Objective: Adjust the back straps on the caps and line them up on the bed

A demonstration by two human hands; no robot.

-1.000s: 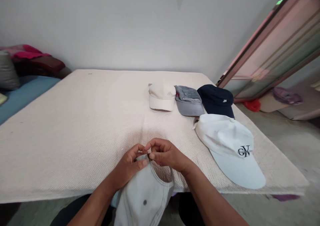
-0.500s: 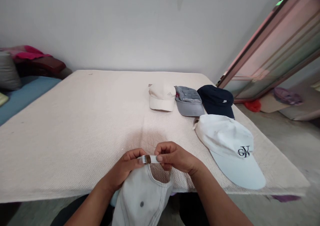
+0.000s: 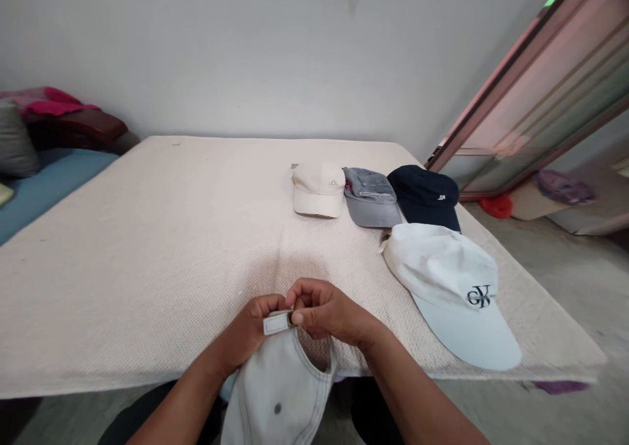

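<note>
A pale grey baseball cap (image 3: 278, 392) hangs at the table's front edge, its back opening facing up. My left hand (image 3: 250, 330) is closed on the cap beside the strap, whose white end (image 3: 276, 324) sticks out to the left. With thumb and fingertips, my right hand (image 3: 327, 310) pinches the strap at its brown buckle (image 3: 291, 318), which it partly covers. To the right lies a large white cap (image 3: 442, 261) with dark letters on its front. A cream cap (image 3: 318, 189), a grey cap (image 3: 372, 197) and a navy cap (image 3: 423, 196) sit in a row farther back.
A cream textured cloth covers the table (image 3: 147, 255), which reaches the wall (image 3: 221, 52). At the far left are a blue cushioned seat (image 3: 63, 176) and a grey pillow (image 3: 14, 140). A framed glass door (image 3: 525, 104) stands on the right.
My right hand has moved left from the strap's right part to the buckle. The strap's white end now sticks out left of the buckle.
</note>
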